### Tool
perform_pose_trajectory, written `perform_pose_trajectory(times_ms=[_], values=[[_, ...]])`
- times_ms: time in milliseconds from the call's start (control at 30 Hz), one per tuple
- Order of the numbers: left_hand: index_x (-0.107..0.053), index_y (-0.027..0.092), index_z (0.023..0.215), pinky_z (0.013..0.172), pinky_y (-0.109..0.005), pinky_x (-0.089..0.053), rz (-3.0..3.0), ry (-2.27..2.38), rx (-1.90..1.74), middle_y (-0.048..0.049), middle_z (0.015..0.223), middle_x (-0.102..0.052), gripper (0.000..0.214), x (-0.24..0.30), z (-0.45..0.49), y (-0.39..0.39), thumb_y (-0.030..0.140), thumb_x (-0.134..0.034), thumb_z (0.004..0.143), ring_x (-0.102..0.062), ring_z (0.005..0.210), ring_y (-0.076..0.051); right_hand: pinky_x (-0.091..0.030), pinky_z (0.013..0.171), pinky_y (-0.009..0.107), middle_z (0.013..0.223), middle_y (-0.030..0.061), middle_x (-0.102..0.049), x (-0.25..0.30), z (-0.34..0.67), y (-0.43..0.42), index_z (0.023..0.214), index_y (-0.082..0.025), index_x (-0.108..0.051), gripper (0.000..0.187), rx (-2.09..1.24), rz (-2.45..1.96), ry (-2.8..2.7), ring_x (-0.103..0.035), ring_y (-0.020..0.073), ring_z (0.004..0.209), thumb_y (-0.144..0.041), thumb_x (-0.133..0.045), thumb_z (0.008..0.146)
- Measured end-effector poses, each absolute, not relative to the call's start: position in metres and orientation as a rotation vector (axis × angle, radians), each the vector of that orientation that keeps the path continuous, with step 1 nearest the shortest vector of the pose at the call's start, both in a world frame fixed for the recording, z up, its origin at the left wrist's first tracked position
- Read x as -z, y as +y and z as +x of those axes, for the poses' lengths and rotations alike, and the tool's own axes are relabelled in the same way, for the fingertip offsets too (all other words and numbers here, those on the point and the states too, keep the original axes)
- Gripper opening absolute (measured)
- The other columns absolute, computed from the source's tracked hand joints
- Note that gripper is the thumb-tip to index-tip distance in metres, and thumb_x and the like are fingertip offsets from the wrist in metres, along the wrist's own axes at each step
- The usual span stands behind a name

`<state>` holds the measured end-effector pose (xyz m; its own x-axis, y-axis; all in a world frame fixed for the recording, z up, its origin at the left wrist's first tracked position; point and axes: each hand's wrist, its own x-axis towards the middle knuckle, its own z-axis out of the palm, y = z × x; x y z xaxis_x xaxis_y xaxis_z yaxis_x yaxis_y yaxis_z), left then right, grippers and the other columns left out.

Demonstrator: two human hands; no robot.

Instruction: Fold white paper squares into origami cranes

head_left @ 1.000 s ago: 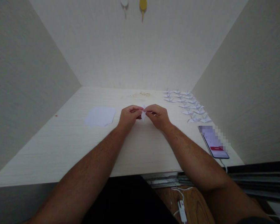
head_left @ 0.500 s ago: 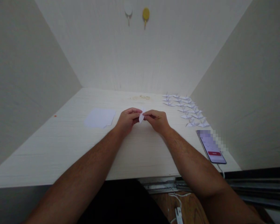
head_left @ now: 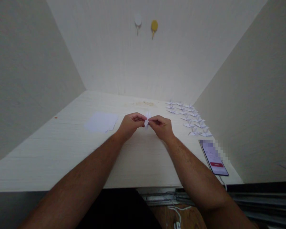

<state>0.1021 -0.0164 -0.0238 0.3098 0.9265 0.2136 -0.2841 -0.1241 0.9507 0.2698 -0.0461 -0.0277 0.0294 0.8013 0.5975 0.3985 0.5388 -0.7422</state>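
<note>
Between my two hands is a small piece of folded white paper (head_left: 147, 123), with points showing above and below the fingers. My left hand (head_left: 132, 125) pinches its left side between thumb and fingertips. From the right, my right hand (head_left: 161, 125) pinches it too, the fingertips of both hands almost meeting. The finer folds are too small to make out. A stack of white paper sheets (head_left: 101, 122) lies on the table to the left of my left hand. Several folded white paper cranes (head_left: 187, 117) stand in rows beyond my right hand.
A phone (head_left: 214, 158) with a lit screen lies at the table's right edge, a white cable (head_left: 223, 183) running from it. The white table (head_left: 69, 149) meets walls on three sides. A yellow hook (head_left: 154, 25) and a white hook (head_left: 138, 20) are on the back wall.
The folded paper has turned in my fingers and now shows points above and below them. My hands stay close together. The whole view has tilted slightly upward.
</note>
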Motion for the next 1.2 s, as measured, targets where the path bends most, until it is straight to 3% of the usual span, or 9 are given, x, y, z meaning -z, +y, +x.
perform_pose_trajectory(times_ms=[533,1200], values=[[-0.070,0.016,0.075,0.062,-0.026,-0.051,1.426,0.811,-1.230,-0.0028,0.069,-0.070,0.018,0.016,0.103,-0.024,0.021,-0.079,0.061,-0.064,0.062,-0.013,-0.053,0.063,0.029,0.072,0.0007,-0.070,0.032,0.267,-0.043,0.077,-0.022,-0.069,0.011,-0.645,-1.092,-1.455,-0.064,0.0146,0.064,-0.031,-0.072,0.073],[-0.064,0.017,0.072,0.051,-0.022,-0.045,1.475,0.930,-1.336,-0.0016,0.062,-0.067,0.016,0.027,0.111,-0.022,0.027,-0.076,0.068,-0.061,0.055,-0.012,-0.049,0.052,0.025,0.062,0.0003,-0.066,0.029,0.256,-0.046,0.073,-0.019,-0.064,0.021,-0.789,-1.158,-1.314,-0.060,0.0128,0.054,-0.039,-0.070,0.073]])
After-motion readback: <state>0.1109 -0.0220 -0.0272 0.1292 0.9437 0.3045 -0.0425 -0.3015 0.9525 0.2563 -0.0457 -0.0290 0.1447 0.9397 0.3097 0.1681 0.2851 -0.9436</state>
